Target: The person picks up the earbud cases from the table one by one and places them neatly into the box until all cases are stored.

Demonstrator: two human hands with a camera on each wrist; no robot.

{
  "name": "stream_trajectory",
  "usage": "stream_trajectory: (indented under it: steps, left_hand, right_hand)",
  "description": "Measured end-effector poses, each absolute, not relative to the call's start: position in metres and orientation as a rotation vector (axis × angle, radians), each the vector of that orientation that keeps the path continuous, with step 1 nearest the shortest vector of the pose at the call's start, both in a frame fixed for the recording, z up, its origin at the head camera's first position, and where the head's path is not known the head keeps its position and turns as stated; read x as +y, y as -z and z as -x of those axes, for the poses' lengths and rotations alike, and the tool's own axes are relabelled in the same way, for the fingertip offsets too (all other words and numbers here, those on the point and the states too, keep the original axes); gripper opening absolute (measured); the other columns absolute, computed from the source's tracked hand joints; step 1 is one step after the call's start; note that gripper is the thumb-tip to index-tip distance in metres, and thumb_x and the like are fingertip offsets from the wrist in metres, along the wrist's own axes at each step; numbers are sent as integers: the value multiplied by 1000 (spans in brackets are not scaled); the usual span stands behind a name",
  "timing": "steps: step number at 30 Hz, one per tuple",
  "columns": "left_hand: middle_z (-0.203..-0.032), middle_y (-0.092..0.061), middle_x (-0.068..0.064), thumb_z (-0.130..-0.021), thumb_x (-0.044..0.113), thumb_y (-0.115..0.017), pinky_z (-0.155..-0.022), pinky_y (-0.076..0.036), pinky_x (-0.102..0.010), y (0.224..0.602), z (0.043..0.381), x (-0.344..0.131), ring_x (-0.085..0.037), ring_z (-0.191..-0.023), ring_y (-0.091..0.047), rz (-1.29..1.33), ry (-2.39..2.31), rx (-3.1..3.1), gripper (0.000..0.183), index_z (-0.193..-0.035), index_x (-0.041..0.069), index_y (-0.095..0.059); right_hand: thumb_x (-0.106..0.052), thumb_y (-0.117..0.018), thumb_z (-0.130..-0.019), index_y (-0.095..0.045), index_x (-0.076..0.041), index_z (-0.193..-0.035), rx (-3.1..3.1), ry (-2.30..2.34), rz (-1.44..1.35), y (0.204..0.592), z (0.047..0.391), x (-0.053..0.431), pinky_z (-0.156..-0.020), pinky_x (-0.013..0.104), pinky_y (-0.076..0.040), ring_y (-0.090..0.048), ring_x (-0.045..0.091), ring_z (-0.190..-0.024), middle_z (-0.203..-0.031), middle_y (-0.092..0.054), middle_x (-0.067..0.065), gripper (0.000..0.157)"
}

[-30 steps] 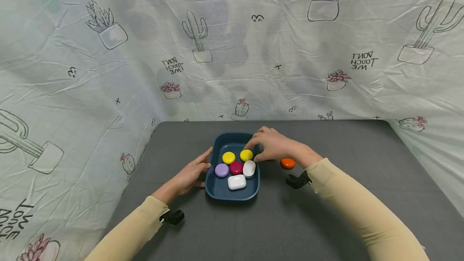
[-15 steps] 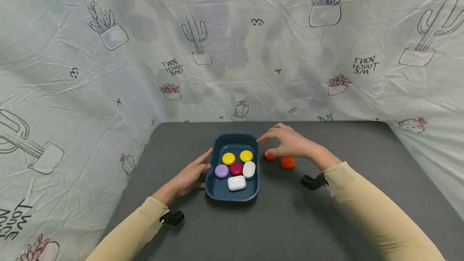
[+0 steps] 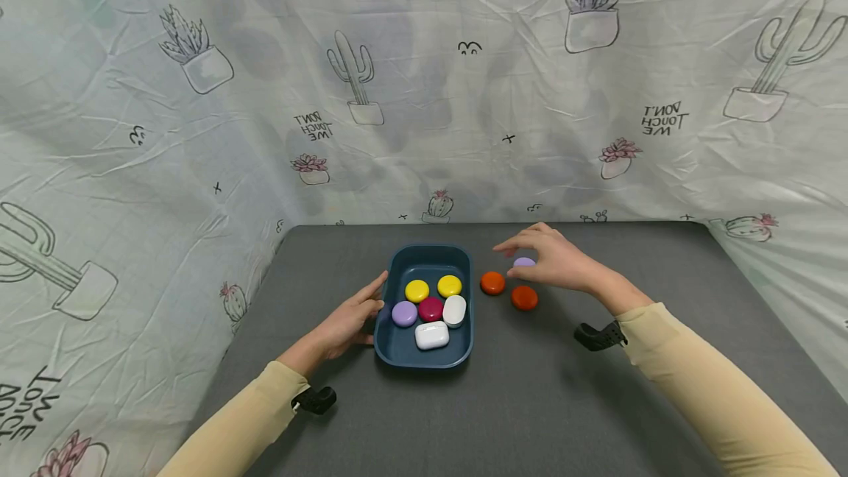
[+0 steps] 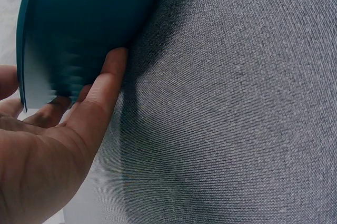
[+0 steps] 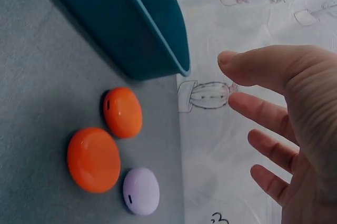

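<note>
On the grey counter (image 5: 37,150), two orange discs (image 5: 93,159) and a lilac disc (image 5: 142,191) are seen close together — near the teal tray (image 5: 105,21). The right grip (image 5: 308,118) is held apart from them, thumb (image 5: 263,67) and fingers (image 5: 263,113) parted — a cactus-printed curtain (image 5: 221,150) is shown behind.

Gray table (image 3: 437,418) (apparently fabric): tray (image 3: 424,357), three discs (image 5: 93,159).

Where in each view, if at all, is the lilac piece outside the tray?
Head: the lilac piece is right of centre, partly behind the right hand.
Left wrist: not in it.
Right wrist: near the bottom, left of centre.
Shared landmark: the blue tray, visible in all three.
</note>
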State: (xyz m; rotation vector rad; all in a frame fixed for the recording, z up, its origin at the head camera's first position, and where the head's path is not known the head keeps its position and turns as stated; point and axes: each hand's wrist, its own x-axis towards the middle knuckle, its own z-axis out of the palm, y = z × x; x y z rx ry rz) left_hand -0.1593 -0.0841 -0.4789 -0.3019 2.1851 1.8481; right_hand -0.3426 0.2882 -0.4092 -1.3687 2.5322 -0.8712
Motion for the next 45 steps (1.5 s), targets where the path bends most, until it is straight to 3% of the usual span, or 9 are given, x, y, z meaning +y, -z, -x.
stream_trajectory:
  steps: [7,26,33,45]
  left_hand:
    - [-170,-10,-13,-109,22,-44,-83,-56,-50,479,155,-88,-43,-140,-38,288,-1835,2193,62,-162,45,-22]
    - [-170,-9,-13,-109,21,-44,-82,-55,-50,479,152,-91,-44,-140,-38,272,-1830,2192,62,-162,45,-22]
    - [-171,-7,-11,-109,23,-44,-83,-55,-49,478,152,-92,-43,-142,-36,272,-1819,2181,62,-161,47,-21]
    - [-170,-8,-13,-108,24,-46,-81,-55,-47,479,151,-93,-43,-141,-37,256,-1833,2185,63,-162,45,-21]
  right_hand:
    - [-24,-79,-92,-69,-22,-134,2568,901,1332,416,334,298,-103,61,-34,-42,32,-129,-123,-69,1,43]
    - [-28,-79,-91,-67,-14,-138,2641,818,1228,452,328,324,-102,64,-32,-44,37,-128,-125,-68,5,50]
    - [-26,-82,-88,-69,-11,-134,2646,818,1222,473,329,329,-98,62,-35,-50,34,-116,-115,-70,3,50]
    - [-33,-85,-84,-68,-11,-136,2646,776,1161,495,328,328,-93,58,-39,-52,29,-107,-119,-69,6,59]
